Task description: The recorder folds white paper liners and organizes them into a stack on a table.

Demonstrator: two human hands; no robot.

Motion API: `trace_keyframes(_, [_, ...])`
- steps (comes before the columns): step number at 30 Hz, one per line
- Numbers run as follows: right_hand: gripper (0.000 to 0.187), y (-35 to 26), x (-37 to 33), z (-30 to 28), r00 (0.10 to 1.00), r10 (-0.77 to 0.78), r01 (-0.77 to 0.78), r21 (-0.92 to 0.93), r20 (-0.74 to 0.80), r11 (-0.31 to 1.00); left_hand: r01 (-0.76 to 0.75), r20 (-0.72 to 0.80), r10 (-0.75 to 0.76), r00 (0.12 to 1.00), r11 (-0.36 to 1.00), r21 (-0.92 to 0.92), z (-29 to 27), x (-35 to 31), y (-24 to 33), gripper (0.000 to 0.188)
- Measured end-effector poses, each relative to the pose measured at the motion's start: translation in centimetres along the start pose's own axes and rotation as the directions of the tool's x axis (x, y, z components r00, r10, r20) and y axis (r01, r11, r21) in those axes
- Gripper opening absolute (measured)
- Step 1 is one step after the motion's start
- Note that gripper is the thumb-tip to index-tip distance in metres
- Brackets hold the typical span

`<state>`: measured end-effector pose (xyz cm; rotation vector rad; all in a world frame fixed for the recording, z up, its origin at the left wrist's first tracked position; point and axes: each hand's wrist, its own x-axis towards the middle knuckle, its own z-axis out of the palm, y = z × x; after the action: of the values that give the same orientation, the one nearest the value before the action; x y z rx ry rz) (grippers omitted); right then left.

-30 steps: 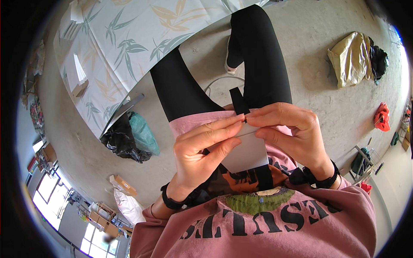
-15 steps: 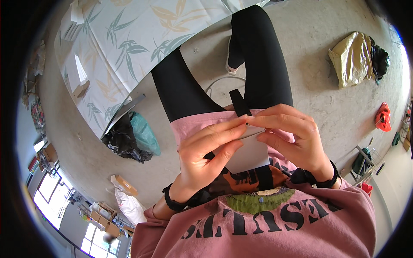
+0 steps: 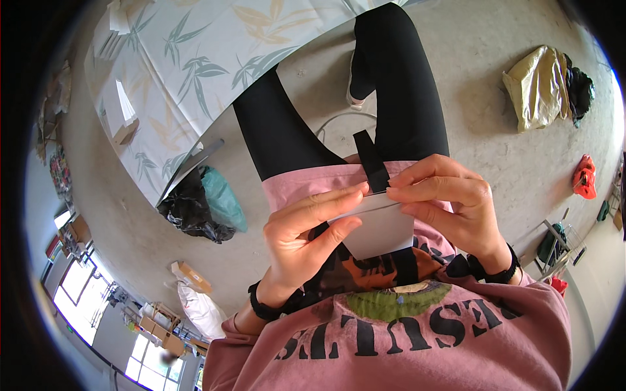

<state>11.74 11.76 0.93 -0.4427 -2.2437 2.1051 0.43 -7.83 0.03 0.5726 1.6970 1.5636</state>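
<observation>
White card (image 3: 381, 236) sits between left hand (image 3: 295, 229) and right hand (image 3: 462, 199), folded edge running left to right; both hands' fingers pinch it. Black strip (image 3: 371, 158) points away, nearer right fingers.

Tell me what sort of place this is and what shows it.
Likely a workshop or packing room: brown cardboard boxes near bright paned windows, a grey concrete floor, and thin flat white pieces on a white leaf-patterned cloth.
</observation>
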Motion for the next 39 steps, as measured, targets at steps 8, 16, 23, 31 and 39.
trace_keyframes(8, [0.024,0.1,0.2,0.2,1.0,-0.01,0.01,-0.014,0.001,1.0,-0.077,0.027,0.075,0.997,0.994,0.073,-0.2,-0.1,-0.6,0.028])
trace_keyframes(16, [0.027,0.0,-0.3,-0.2,0.996,0.074,-0.071,0.084,-0.042,0.994,0.013,-0.072,-0.029,0.997,0.978,-0.207,0.1,-0.9,-0.5,0.035])
trace_keyframes(23, [0.029,-0.1,-0.3,-0.5,0.996,0.072,-0.073,0.023,0.044,0.997,0.003,-0.055,-0.004,0.998,1.0,-0.013,-0.1,-0.9,-0.4,0.026])
trace_keyframes(31, [0.026,0.1,0.0,-0.3,0.997,-0.011,0.014,-0.041,0.08,0.999,-0.073,-0.019,0.075,0.997,0.991,0.109,-0.5,-1.2,-0.6,0.019])
trace_keyframes(39, [0.027,-0.2,0.1,-0.5,0.994,-0.059,0.065,-0.072,0.087,0.995,-0.001,-0.049,0.004,0.999,0.998,0.055,0.2,0.1,0.5,0.024])
